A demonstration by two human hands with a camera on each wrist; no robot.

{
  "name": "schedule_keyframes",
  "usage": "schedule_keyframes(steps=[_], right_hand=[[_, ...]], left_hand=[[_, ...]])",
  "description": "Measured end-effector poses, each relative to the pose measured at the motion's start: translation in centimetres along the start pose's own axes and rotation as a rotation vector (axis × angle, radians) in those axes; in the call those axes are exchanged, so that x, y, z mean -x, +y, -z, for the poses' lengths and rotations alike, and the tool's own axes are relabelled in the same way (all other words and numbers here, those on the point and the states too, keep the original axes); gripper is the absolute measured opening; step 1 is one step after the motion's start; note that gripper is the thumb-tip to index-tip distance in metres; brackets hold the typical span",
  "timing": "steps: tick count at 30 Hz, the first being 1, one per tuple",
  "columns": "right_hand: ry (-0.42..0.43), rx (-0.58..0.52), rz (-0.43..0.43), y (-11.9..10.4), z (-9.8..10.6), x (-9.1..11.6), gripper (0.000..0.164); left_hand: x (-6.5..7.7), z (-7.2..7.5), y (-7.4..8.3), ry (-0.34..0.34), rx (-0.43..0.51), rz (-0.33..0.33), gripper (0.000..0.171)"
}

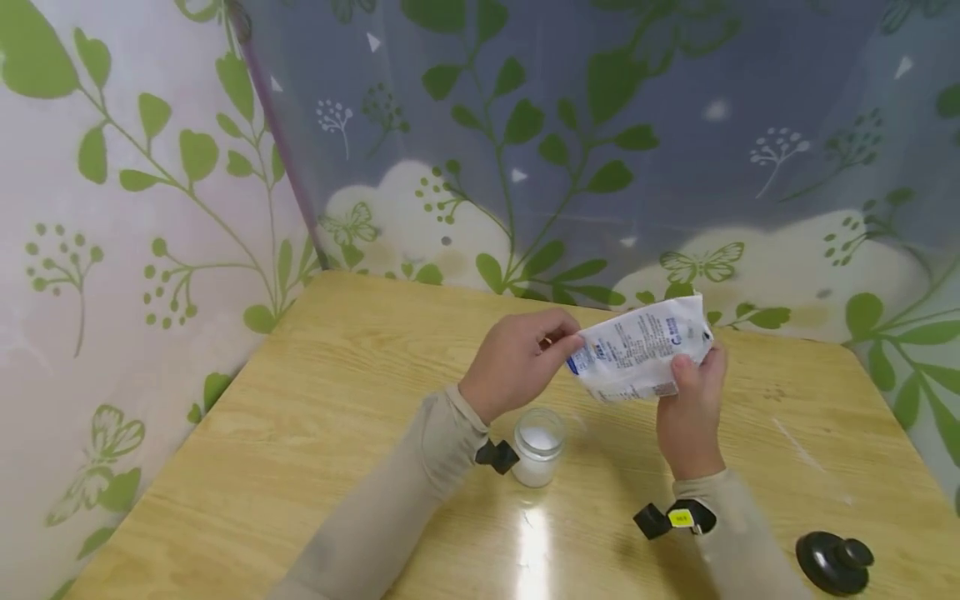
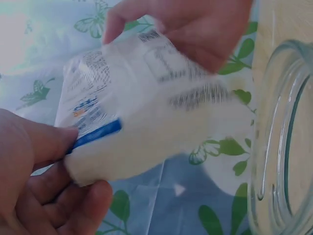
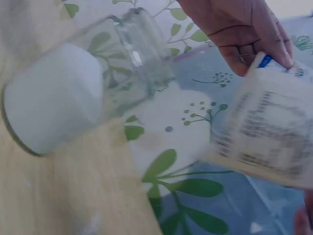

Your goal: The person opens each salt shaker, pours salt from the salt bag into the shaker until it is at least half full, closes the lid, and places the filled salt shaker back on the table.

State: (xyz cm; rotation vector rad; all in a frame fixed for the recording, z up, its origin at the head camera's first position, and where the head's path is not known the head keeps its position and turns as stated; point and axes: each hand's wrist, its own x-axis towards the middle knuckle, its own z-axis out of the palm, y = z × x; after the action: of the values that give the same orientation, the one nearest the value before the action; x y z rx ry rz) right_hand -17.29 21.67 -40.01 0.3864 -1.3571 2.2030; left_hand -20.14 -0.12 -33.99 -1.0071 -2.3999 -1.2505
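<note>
A white plastic packet (image 1: 637,350) with printed text and a blue patch is held up tilted between both hands. My left hand (image 1: 517,367) pinches its left corner beside the blue patch, thumb on top in the left wrist view. At the packet's right end, my right hand (image 1: 692,408) grips the lower edge, thumb over the printed face. Below the left hand stands an uncovered glass jar (image 1: 537,467) upright on the table. White contents fill the lower part of the jar (image 3: 54,98) in the right wrist view. What the packet holds is hidden.
A black lid with a knob (image 1: 832,562) lies at the table's right front. The wooden table (image 1: 337,358) meets leaf-patterned walls (image 1: 525,125) at the left and back. Both wrists carry small black camera mounts.
</note>
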Motion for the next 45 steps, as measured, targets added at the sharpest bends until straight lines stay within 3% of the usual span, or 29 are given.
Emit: schedule_keyframes(steps=[3,6,9,12,15,17,20,23,27,33,39,45], right_hand=[[0.110,0.133,0.150,-1.6,0.6,-0.8,0.039],[0.093,0.407,0.324,-3.6,1.1,-1.1,0.043],[-0.043,0.772,0.446,-5.7,1.0,-0.8,0.049],[-0.225,1.104,0.523,-7.7,0.4,-0.7,0.040],[-0.385,1.311,0.518,-9.1,-0.3,-0.8,0.024],[-0.466,1.396,0.466,-9.6,-0.6,-0.9,0.014],[-0.565,1.448,0.405,-9.8,-0.7,-0.9,0.009],[-0.596,1.442,0.417,-9.8,-0.3,-0.6,0.003],[-0.548,1.402,0.501,-10.6,1.2,-0.2,0.009],[-0.399,1.428,0.559,-13.4,5.2,-0.9,0.014],[-0.202,1.561,0.391,-15.2,11.3,-1.6,0.010],[-0.093,1.717,0.188,-15.2,17.4,-1.3,0.023]], left_hand=[[-0.9,-0.4,0.4,-0.017,-0.050,-0.038,0.009],[-1.8,-0.5,1.1,-0.070,-0.087,-0.074,0.008],[-2.7,-0.8,1.9,-0.131,-0.133,-0.135,0.007],[-3.1,-1.1,2.4,-0.178,-0.190,-0.212,0.007],[-2.9,-1.3,2.7,-0.201,-0.229,-0.259,0.009],[-2.5,-1.3,2.8,-0.206,-0.241,-0.261,0.009],[-1.7,-1.2,2.9,-0.203,-0.256,-0.244,0.009],[-0.9,-1.3,3.0,-0.208,-0.235,-0.204,0.009],[-0.2,-1.6,3.5,-0.167,-0.122,-0.128,0.010],[1.1,-0.1,3.3,0.024,0.005,-0.087,0.007],[4.2,1.7,0.8,0.058,0.071,0.024,0.007],[6.6,2.3,-1.6,0.083,0.077,0.078,0.007]])
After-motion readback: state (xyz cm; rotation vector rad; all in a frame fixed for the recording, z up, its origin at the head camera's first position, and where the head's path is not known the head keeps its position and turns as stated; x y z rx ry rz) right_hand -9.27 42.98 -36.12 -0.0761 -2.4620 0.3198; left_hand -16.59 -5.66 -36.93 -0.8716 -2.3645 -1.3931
